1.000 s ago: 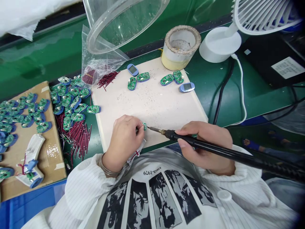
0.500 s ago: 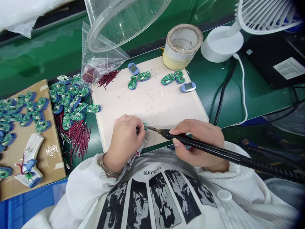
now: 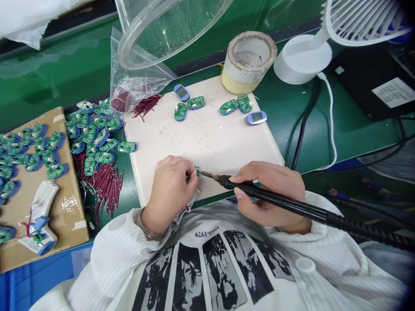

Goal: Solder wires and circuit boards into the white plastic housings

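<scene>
1. Leaning into close work, you are gripping a soldering iron in your right hand, thumb and fingers closing firmly around its black handle.
2. Your left hand is curling nearly closed, pinching a small green board at thumb and forefinger. Your knuckles are hiding the rest, so whether wire or solder is sharing that grip, the camera is not telling.
3. The board is poking out at your left fingertips, over the near side of a pale sheet.
4. Compared with 1 second ago, your right hand is sitting closer to your left, while the iron's tip is staying at the board's edge. Over the last 0.5 seconds, almost nothing is shifting.
5. That steadiness is suggesting work continuing at 1 spot, apparently a joint; whether the tip is actually touching is remaining unclear.
6. Beyond your hands, 4 green boards are lying in 2 pairs, with a blue display unit near each. Red wires are fanning out at your left, beside heaped boards.
</scene>
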{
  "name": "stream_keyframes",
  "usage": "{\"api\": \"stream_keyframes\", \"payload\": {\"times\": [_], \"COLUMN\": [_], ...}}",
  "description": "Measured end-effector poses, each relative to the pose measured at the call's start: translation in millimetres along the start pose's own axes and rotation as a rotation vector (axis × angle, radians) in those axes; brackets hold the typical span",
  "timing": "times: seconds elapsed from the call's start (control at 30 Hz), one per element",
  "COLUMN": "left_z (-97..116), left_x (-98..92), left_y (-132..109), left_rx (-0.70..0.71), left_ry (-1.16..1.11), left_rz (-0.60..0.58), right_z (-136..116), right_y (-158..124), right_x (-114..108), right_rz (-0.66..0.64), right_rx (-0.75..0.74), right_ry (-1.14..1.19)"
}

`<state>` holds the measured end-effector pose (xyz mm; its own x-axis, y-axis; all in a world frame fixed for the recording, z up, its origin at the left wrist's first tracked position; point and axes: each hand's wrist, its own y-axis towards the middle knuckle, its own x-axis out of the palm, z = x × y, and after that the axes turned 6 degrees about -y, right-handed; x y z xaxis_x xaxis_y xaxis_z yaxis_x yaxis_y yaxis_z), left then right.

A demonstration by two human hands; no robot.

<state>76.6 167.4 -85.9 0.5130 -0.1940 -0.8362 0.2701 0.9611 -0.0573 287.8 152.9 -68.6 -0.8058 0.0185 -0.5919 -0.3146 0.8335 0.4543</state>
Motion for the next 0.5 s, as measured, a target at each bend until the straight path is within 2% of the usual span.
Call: {"api": "stream_keyframes", "payload": {"times": [0.5], "left_z": [2], "left_x": [0.7], "left_y": [0], "left_rx": [-0.007], "left_ry": [0.036], "left_rz": [0.002], "right_z": [-1], "right_y": [-2], "right_x": [-16], "right_rz": [0.024], "right_rx": [-0.009], "right_ry": [-0.052]}}
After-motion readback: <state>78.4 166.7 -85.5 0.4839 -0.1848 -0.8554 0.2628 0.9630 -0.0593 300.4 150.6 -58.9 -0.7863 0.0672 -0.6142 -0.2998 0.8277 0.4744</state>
